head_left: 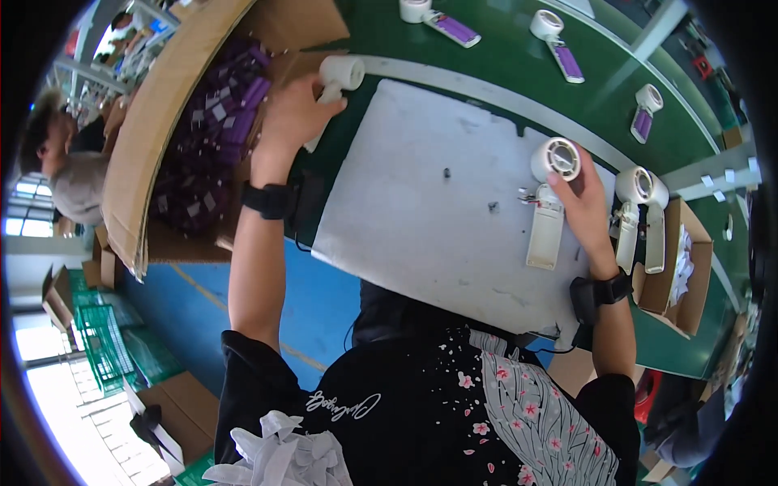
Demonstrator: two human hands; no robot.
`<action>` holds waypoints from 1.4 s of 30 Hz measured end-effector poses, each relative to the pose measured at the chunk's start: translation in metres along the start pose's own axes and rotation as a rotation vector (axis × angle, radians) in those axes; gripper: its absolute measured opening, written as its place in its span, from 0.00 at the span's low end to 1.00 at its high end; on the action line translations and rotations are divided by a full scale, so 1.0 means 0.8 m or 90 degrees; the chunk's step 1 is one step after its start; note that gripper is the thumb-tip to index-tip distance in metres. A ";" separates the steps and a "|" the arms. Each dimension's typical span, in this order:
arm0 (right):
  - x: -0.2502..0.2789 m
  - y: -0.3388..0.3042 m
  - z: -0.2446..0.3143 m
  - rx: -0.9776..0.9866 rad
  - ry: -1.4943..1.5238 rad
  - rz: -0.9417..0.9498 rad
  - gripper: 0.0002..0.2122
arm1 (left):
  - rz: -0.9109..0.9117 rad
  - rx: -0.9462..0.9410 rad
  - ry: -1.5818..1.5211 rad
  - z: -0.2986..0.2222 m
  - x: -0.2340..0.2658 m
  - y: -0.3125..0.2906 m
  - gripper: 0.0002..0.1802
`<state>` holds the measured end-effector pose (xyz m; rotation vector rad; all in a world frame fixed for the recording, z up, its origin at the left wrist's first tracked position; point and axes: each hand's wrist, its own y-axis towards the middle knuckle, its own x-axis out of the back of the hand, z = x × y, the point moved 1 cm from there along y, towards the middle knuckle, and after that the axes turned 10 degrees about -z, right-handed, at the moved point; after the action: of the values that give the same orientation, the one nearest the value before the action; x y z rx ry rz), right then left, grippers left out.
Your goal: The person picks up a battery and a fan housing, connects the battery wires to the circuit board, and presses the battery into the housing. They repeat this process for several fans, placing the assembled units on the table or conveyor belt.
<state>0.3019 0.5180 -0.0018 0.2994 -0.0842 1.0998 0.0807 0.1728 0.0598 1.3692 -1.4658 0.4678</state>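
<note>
left hand [293, 117] is wrapped around the handle of a white plastic handheld fan with a round head [339, 81], at about 11 o'clock of the pale grey work mat [421, 202], over the mat's edge next to the big brown cardboard box of purple parts [219, 121]. fingers closed on it, a real grip. this fan's long axis runs roughly 1 o'clock to 7 o'clock, round head up toward 1.

right hand [585, 202] lies over a second white fan body lying on the mat [551, 211] at about 3 o'clock. palm and fingers press on it; cannot tell if they clamp round it or just pin it. its long axis runs near 12 to 6, ring head at 12 with the grille facing up, handle toward the person. small wires poke out at the neck.

risks, judged:
- the wires at the neck could snag or pull if the right hand slides.
- the left fan hangs over the gap between mat and box; a loose grip would drop it in the box or on the floor.
- two more white fans standing at the small open carton [640, 211] sit just beside the right hand; an elbow swing could tip them.
- small dark bits on the mat [446, 172] could get trapped under a fan.
</note>
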 end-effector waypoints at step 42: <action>0.000 0.005 -0.038 0.178 -0.168 -0.107 0.26 | -0.396 -0.233 0.102 0.111 0.072 0.010 0.33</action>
<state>0.2960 0.5277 -0.0303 0.6906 -0.1373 0.9002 0.0479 0.0737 0.0764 1.3631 -0.8721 -0.0884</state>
